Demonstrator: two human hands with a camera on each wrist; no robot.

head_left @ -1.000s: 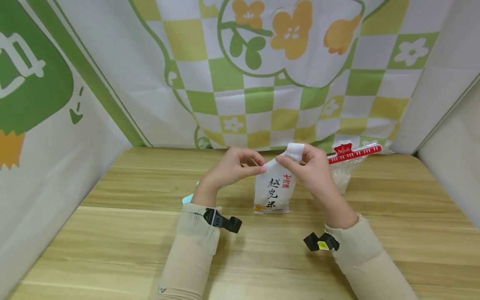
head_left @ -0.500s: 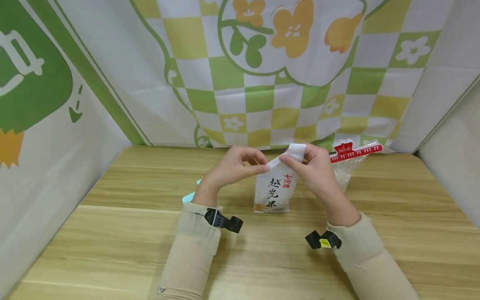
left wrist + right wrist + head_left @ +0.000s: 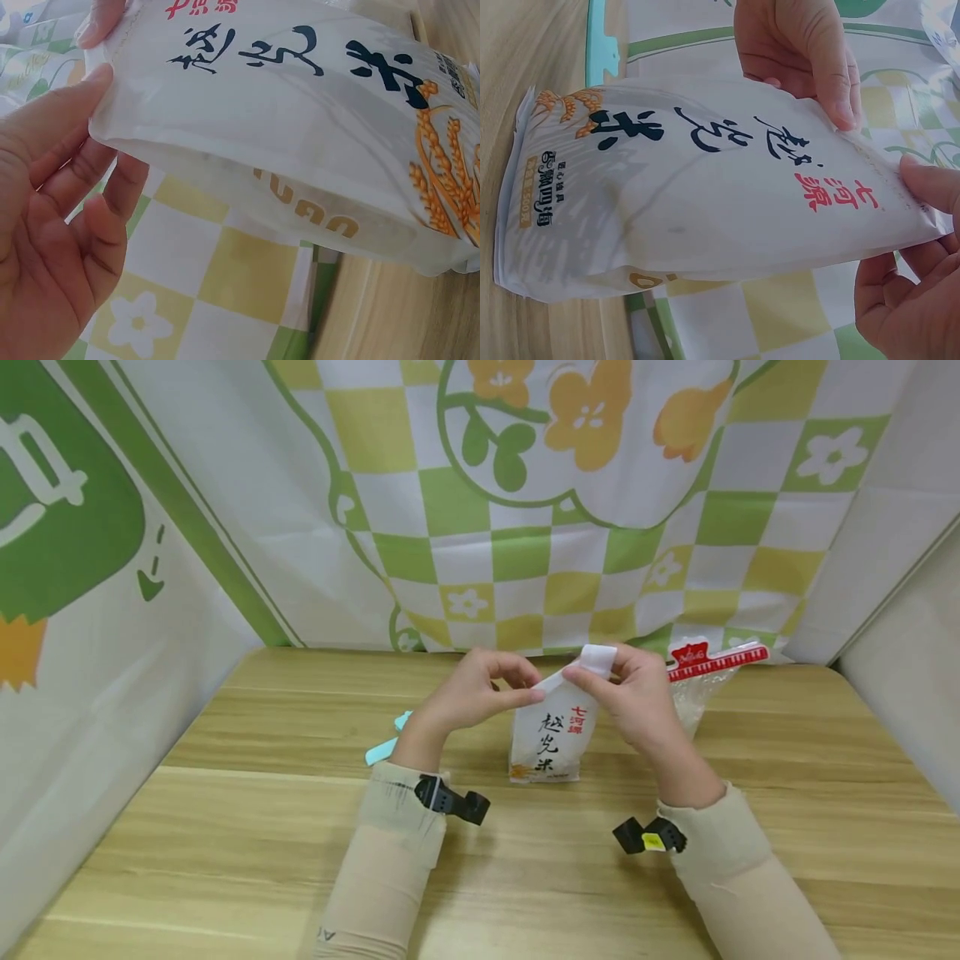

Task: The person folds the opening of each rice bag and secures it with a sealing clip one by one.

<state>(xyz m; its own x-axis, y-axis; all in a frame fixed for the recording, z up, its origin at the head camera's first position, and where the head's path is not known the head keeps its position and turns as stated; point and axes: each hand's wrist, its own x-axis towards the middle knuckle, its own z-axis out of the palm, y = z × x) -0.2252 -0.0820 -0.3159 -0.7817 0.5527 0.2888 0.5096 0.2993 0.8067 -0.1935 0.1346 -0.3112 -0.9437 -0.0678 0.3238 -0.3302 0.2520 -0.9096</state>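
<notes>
A white rice bag [image 3: 551, 735] with black and red characters and a wheat print stands upright on the table. My left hand [image 3: 491, 689] pinches its top left corner between thumb and fingers. At the top right, my right hand [image 3: 630, 697] pinches the bag, and a white flap of the top [image 3: 598, 657] sticks up above the thumb. The top edge slants between the two hands. In the left wrist view the left thumb [image 3: 64, 105] lies on the printed face, with fingers behind the bag. The right wrist view shows the right hand [image 3: 919, 285] gripping the narrowed top end.
Behind the right hand stands a clear bag [image 3: 690, 706] with pale contents, closed by a red clip [image 3: 716, 662]. A light-blue plastic piece [image 3: 381, 752] lies behind the left wrist, partly hidden. A checked cloth [image 3: 517, 552] hangs along the wooden table's [image 3: 247, 827] back edge.
Both hands and the bag's top have shifted slightly right in the head view, keeping their pinch. A little more of the light-blue piece shows beside the left wrist.
</notes>
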